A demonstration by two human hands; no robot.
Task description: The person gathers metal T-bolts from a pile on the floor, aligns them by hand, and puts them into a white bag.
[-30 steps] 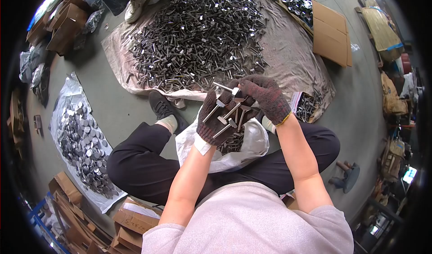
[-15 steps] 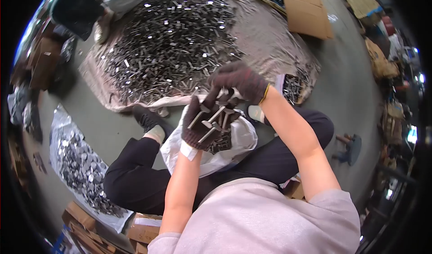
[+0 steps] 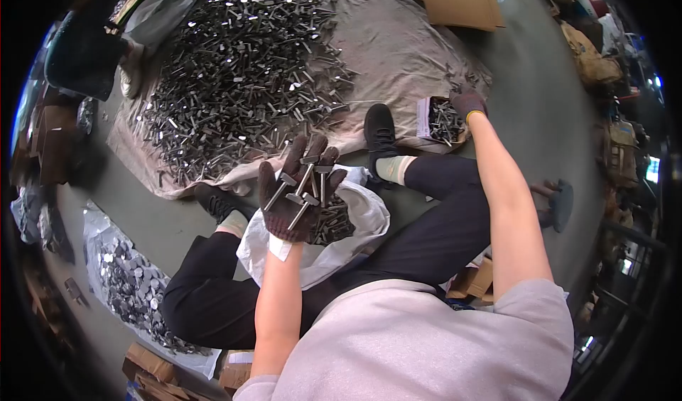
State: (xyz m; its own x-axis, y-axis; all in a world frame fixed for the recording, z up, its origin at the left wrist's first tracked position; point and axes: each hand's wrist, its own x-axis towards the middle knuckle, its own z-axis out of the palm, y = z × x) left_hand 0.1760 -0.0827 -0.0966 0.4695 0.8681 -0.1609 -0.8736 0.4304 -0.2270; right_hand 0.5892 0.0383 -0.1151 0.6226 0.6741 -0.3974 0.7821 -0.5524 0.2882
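Observation:
My left hand (image 3: 293, 215), in a dark knit glove, is palm up with its fingers spread. Several T-headed metal bolts (image 3: 304, 196) lie across its palm and fingers. Below and beside it, a white sack (image 3: 373, 213) sits between my legs, its mouth showing more dark metal bolts (image 3: 332, 223). My right hand (image 3: 469, 104), gloved too, is stretched out to the right, beside a small box (image 3: 424, 119) full of metal bolts (image 3: 446, 122). Its fingers are blurred and partly hidden, so I cannot see whether anything is in them.
A large heap of bolts (image 3: 241, 74) covers a pinkish cloth (image 3: 398, 53) ahead. Round metal discs (image 3: 135, 280) lie on a plastic sheet (image 3: 103, 234) at the left. A cardboard piece (image 3: 458, 2) is at the back, a small stool (image 3: 561, 206) at the right. Another person's shoe (image 3: 131, 71) shows upper left.
My right hand has left the bolts over my left palm and moved right to the small box. My left hand has opened its fingers wider around the bolts. The view has shifted.

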